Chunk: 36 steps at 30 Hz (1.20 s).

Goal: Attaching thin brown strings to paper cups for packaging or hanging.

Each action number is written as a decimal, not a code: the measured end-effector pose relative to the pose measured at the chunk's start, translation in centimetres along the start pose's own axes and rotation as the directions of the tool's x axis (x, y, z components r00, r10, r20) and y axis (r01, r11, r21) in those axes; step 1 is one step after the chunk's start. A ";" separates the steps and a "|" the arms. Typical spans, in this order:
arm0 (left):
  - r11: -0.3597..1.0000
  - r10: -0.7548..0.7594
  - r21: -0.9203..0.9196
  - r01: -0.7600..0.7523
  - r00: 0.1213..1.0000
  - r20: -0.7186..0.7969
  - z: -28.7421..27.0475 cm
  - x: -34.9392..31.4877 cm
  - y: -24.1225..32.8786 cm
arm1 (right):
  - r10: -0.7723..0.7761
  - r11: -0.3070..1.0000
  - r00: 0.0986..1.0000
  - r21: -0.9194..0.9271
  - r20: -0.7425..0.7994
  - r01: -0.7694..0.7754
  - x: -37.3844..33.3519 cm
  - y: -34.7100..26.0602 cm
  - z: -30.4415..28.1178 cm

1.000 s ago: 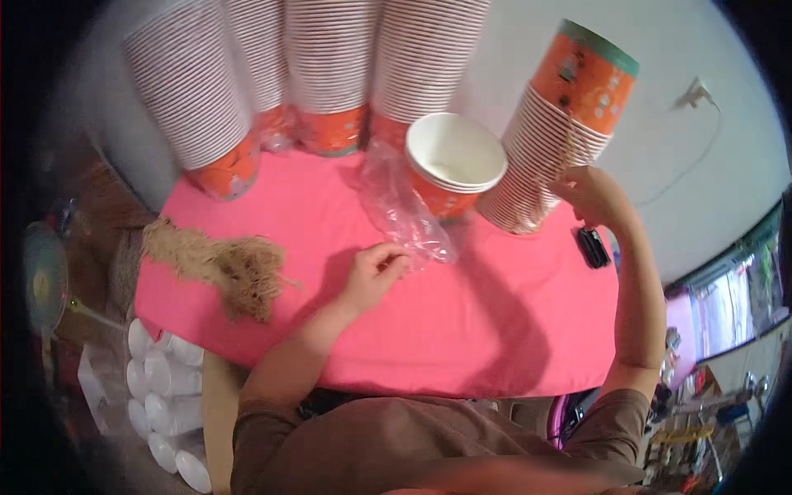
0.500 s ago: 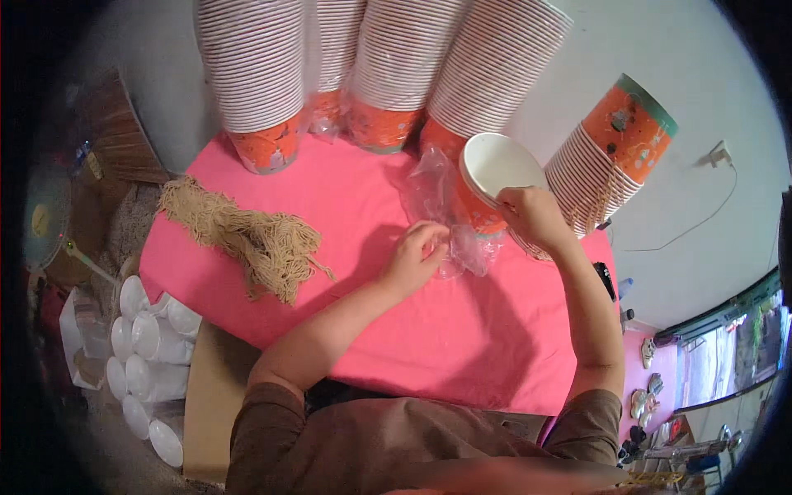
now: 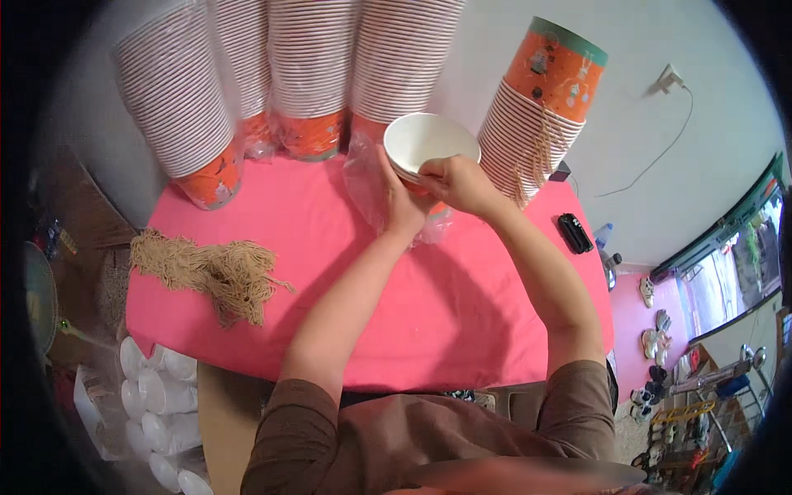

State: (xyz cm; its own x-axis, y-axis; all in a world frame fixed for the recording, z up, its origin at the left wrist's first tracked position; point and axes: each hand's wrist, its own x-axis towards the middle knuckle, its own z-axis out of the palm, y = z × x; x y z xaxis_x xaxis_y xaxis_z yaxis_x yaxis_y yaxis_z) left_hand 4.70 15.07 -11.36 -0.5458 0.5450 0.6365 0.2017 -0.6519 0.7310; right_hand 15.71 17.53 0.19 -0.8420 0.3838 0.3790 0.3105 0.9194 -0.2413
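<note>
A short pile of white-lined paper buckets [image 3: 429, 142] with orange outsides stands tilted toward me at the back middle of the pink table. My left hand [image 3: 403, 205] is closed against the left side of these buckets, some fingers hidden behind it. At the front rim, my right hand [image 3: 462, 186] pinches the edge with bent fingers. A crumpled clear plastic bag [image 3: 363, 177] lies around the base, partly behind my left hand. Right of the buckets leans a stack of upside-down orange paper buckets [image 3: 532, 136], tan strings hanging down its side.
Tall stacks of paper buckets in plastic [image 3: 309, 74] line the back. A bundle of tan strings [image 3: 223, 276] lies at the left on the pink cloth [image 3: 346, 355]. A black object [image 3: 575, 233] sits near the right edge. White containers [image 3: 165, 396] stand lower left.
My left hand has moved from the plastic in front of the buckets up to their left side. My right hand stays at the rim. The whole view has shifted.
</note>
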 end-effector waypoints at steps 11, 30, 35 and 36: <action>0.985 0.071 0.153 -0.073 0.997 0.021 -0.4 1.6 0.8 | -0.292 0.945 0.881 -0.253 -0.372 0.206 -0.5 -4.0 -3.9; 0.998 -0.064 0.010 0.066 0.911 0.408 -16.7 -6.4 12.1 | -0.427 0.855 0.887 0.241 -0.175 0.459 -9.0 -10.0 -3.0; 0.903 -0.369 0.317 0.289 0.900 0.231 -17.4 -9.3 13.6 | -0.423 0.860 0.906 0.311 -0.006 0.404 -8.5 -10.5 -1.6; 0.867 -0.400 0.378 0.325 0.906 0.139 -16.5 -10.0 14.0 | -0.327 0.905 0.938 0.323 0.112 0.277 -8.7 -10.7 -1.4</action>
State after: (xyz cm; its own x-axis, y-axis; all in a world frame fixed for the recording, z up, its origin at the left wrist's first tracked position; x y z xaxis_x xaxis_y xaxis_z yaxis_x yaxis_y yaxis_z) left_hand -0.41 -8.23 -11.53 -0.4621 0.8278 0.3182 0.3049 -0.1887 0.9335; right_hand 20.31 4.45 0.78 -0.9410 0.0499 0.3347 -0.0947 0.9107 -0.4021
